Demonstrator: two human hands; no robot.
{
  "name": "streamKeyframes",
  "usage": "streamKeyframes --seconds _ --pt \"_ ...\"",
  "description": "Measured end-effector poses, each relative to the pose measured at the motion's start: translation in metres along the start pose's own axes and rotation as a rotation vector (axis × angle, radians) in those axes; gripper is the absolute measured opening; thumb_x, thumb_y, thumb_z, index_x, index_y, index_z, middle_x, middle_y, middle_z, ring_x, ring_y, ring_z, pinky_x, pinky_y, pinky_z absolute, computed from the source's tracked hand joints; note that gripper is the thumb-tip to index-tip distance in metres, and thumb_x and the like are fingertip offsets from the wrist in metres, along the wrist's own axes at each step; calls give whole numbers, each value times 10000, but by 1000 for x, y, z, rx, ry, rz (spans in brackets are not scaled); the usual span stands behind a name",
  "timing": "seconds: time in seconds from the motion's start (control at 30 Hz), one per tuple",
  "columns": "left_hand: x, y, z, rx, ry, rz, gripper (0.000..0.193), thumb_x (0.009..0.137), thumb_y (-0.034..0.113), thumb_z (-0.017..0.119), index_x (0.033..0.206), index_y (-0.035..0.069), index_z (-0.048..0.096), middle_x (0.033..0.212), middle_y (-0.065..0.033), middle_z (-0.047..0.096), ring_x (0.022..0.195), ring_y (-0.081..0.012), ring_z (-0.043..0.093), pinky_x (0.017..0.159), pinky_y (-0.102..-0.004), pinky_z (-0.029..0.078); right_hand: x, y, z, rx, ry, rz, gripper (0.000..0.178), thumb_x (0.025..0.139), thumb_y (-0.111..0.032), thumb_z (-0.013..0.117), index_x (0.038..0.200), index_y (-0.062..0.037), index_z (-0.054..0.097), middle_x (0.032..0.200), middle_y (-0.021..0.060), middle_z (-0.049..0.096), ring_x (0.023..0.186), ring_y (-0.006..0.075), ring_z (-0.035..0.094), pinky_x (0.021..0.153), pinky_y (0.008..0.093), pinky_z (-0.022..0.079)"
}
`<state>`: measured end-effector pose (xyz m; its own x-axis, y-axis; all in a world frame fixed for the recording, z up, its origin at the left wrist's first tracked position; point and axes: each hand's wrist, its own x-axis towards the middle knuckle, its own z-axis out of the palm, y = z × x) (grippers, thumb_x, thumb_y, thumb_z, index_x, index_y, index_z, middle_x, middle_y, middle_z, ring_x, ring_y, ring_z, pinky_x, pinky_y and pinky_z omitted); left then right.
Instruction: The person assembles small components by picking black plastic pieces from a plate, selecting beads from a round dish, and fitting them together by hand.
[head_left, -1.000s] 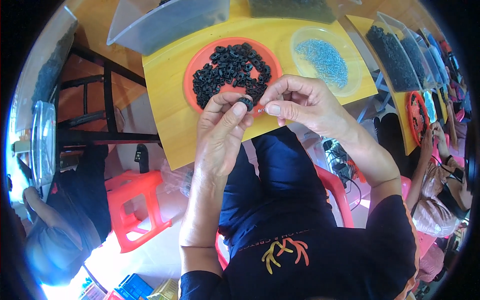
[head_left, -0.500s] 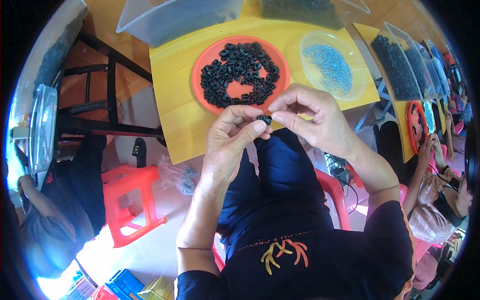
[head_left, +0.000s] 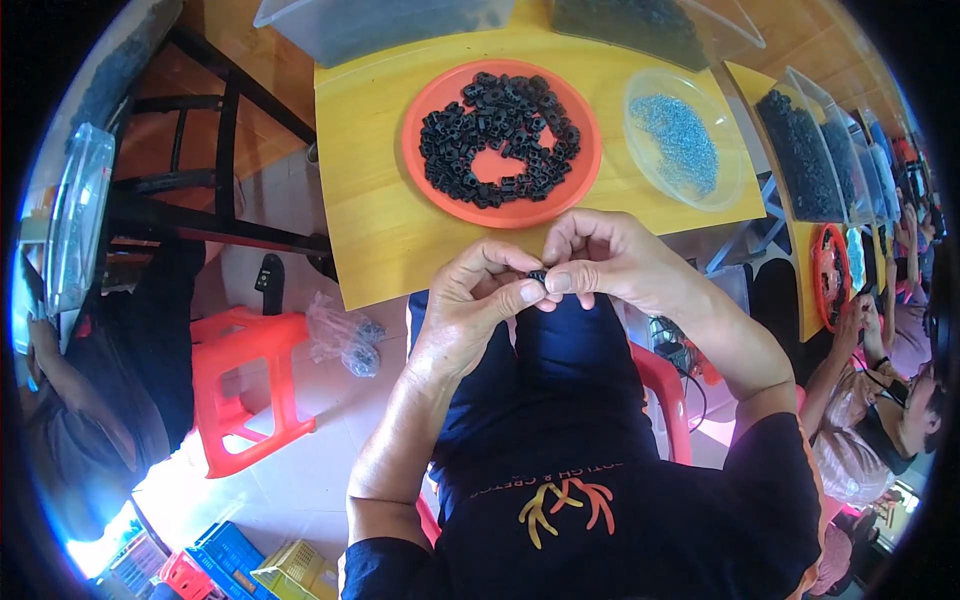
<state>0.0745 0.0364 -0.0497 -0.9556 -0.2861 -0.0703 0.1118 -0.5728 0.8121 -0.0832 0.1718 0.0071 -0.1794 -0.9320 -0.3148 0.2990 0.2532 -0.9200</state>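
A small black plastic part [head_left: 537,276] is pinched between the thumb and fingers of my left hand [head_left: 470,300], above my lap at the table's near edge. My right hand [head_left: 615,268] is closed in a pinch right against that part; its fingertips hide whatever is between them. Just beyond both hands, a round orange tray [head_left: 500,212] carries a heap of similar black plastic parts [head_left: 500,125]. To its right sits a clear round tub [head_left: 733,165] with many small silvery-blue metal pieces [head_left: 675,140], too fine to make out singly.
Clear plastic bins [head_left: 390,30] stand along the far side of the yellow table [head_left: 370,230]. A red stool [head_left: 245,370] and a plastic bag [head_left: 345,335] are on the floor at left. People sit on both sides, and crates [head_left: 225,560] lie at lower left.
My right hand has closed in on the black part, and its fingertips now meet it. Both hands sit slightly lower in view; the table and tray appear shifted right.
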Motion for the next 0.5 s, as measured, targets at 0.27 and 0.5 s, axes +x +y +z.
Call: streamKeyframes --seconds 0.27,0.5 --pt "4 2 -5 -82 15 63 185 895 20 660 1056 -1 572 903 -141 689 825 -188 697 645 -252 561 41 -14 -23 -681 264 -351 180 899 -199 675 966 -32 670 842 27 638 772 121 588 665 271 479" --pt "2 9 -12 -72 79 50 181 897 13 657 1056 -3 573 902 -145 678 840 -204 690 765 -308 569 78 -20 -30 -1493 152 -449 160 865 -180 626 981 -106 708 951 105 626 889 307 638 762 425 511"
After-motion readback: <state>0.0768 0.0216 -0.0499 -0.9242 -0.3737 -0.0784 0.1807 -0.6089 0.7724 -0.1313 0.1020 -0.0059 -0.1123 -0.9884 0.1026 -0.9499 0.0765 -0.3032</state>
